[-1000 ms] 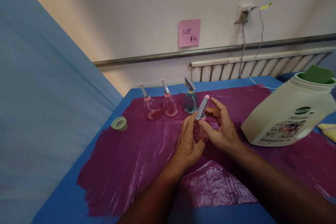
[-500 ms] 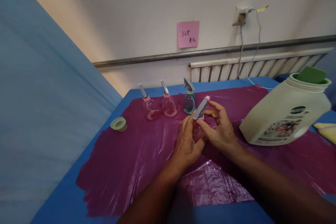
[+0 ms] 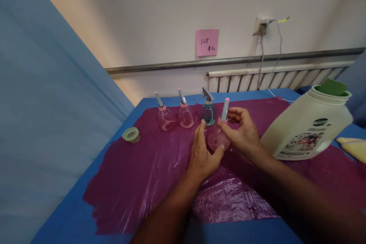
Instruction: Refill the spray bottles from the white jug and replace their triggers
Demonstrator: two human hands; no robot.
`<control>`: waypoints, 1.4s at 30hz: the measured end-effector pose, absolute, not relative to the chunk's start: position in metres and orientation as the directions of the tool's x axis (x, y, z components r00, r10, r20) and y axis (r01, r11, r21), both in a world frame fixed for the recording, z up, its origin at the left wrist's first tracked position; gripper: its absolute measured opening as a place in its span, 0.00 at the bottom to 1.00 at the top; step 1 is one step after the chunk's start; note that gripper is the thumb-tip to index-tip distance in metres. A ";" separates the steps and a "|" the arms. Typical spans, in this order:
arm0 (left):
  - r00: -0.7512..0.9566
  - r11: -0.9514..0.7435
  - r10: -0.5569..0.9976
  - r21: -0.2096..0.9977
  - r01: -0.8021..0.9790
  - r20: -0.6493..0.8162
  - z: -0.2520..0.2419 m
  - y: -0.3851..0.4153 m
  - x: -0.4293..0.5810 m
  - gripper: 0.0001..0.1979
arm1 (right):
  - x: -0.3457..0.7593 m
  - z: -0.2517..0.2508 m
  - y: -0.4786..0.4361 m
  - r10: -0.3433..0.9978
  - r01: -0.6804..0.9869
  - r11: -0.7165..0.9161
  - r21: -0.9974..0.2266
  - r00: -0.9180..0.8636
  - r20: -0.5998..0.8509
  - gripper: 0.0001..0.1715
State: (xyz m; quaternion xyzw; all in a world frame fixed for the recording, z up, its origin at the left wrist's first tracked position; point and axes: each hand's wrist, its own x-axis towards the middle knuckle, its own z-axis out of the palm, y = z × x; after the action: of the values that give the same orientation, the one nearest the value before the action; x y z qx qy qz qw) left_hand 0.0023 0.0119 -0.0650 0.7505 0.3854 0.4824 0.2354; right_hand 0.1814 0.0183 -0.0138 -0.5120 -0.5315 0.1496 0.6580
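A clear pink spray bottle (image 3: 216, 138) with a grey trigger head and pink tip stands between my two hands. My left hand (image 3: 201, 155) cups the round body from the left, its thumb across the front. At the neck, my right hand (image 3: 245, 134) grips the pink collar with thumb and fingers; part of the grip is hidden behind the head. Just behind is a teal spray bottle (image 3: 208, 113). Two more pink spray bottles, one near the middle (image 3: 186, 116) and one farther left (image 3: 166, 119), stand in the same row.
A big cream jug (image 3: 303, 129) with a green piece in its mouth stands at right. A pale green cap (image 3: 131, 134) lies at left on the purple plastic sheet (image 3: 137, 187) over the blue table. Folded yellow cloth (image 3: 354, 146) lies far right; a blue curtain (image 3: 57, 95) hangs left.
The spray head in my hands has turned, now pointing away from me and more upright. My left fingers have moved off the head, down beside the bottle's body. The view has shifted slightly.
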 end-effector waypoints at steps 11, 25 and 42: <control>0.244 -0.590 0.807 0.726 0.353 0.537 -0.060 0.013 0.001 0.30 | 0.261 -0.006 0.100 0.628 0.572 0.173 -0.802 0.563 0.538 0.31; 0.274 -0.539 0.842 0.746 0.391 0.464 -0.047 0.004 0.002 0.04 | 0.249 -0.031 0.106 0.509 0.729 0.196 -0.656 0.496 0.703 0.39; 0.387 -0.568 0.815 0.728 0.385 0.432 -0.045 0.000 0.003 0.22 | 0.211 -0.034 0.118 0.726 0.706 0.290 -0.647 0.278 0.629 0.31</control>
State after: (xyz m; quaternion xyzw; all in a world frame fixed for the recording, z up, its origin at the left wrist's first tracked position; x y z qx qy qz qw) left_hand 0.0032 0.0002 -0.0450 0.7887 0.3802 0.4025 0.2673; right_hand 0.2107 0.1181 -0.0337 -0.5958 -0.6006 0.0093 0.5332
